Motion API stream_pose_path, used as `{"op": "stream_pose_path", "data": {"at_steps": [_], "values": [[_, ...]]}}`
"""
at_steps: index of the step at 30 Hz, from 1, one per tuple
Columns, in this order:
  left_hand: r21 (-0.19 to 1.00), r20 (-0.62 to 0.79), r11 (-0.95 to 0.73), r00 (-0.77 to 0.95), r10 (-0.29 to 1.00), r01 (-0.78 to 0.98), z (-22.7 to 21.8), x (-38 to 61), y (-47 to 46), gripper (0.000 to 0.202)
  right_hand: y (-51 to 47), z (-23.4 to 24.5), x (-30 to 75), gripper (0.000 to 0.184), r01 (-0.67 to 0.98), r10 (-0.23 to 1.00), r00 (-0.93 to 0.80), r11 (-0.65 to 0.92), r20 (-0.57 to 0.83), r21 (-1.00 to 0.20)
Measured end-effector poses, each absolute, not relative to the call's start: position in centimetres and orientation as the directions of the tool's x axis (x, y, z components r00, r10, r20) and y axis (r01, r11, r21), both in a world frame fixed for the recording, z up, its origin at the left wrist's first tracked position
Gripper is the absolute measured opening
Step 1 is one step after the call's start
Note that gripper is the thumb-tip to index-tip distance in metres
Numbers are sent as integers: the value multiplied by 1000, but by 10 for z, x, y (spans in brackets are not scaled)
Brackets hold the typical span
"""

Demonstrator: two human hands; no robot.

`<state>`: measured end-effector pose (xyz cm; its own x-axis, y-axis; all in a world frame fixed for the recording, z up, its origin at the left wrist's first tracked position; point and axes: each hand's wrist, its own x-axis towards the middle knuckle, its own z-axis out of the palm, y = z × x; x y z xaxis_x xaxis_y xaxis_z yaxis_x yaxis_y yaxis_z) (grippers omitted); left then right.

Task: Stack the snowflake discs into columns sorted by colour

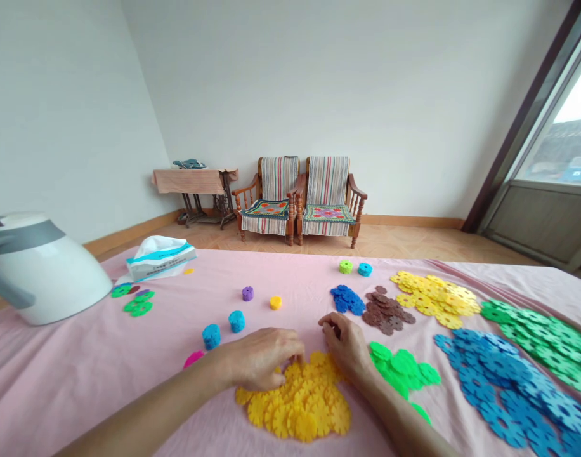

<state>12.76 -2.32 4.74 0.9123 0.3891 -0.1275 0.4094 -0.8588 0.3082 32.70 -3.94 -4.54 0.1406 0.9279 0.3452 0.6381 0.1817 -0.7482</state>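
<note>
A heaped pile of yellow flower-shaped plastic discs lies on the pink cloth in front of me. My left hand is over the pile's upper left, touching the discs, its thumb and bent fingers apart. My right hand rests at the pile's upper right with fingers curled in; whatever they hold is hidden. Right of that hand lie bright green discs. Beyond it are dark blue discs and brown discs. Two light blue disc stacks stand beyond my left forearm, near a magenta piece.
A white kettle and a tissue box stand at left, near loose green discs. Small purple, yellow and lime stacks stand farther back. Large yellow, green and blue piles spread at right.
</note>
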Motion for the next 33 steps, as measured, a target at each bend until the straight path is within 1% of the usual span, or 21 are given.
{"op": "stream_pose_path", "data": {"at_steps": [3, 10, 12, 15, 18, 21, 33], "values": [[312, -134, -866, 920, 368, 392, 48, 126, -24, 37, -40, -45, 327, 23, 640, 928, 136, 185, 347, -745], [292, -115, -888, 935, 337, 356, 46, 125, -25, 31, -40, -44, 327, 22, 648, 927, 128, 190, 351, -738], [261, -105, -884, 922, 373, 388, 42, 125, -22, 26, -40, -44, 327, 22, 655, 926, 129, 189, 355, -731], [204, -78, -839, 863, 499, 504, 33, 123, -14, 17, -41, -43, 327, 23, 656, 926, 127, 190, 355, -730], [197, -22, -774, 792, 611, 602, 24, 121, -4, 16, -42, -41, 326, 23, 653, 926, 126, 191, 355, -732], [217, -13, -754, 775, 632, 619, 20, 119, 2, 19, -42, -42, 326, 23, 652, 927, 125, 192, 354, -734], [262, 30, -688, 707, 706, 676, 16, 124, 12, 15, -40, -45, 327, 23, 668, 920, 115, 207, 374, -714]]}}
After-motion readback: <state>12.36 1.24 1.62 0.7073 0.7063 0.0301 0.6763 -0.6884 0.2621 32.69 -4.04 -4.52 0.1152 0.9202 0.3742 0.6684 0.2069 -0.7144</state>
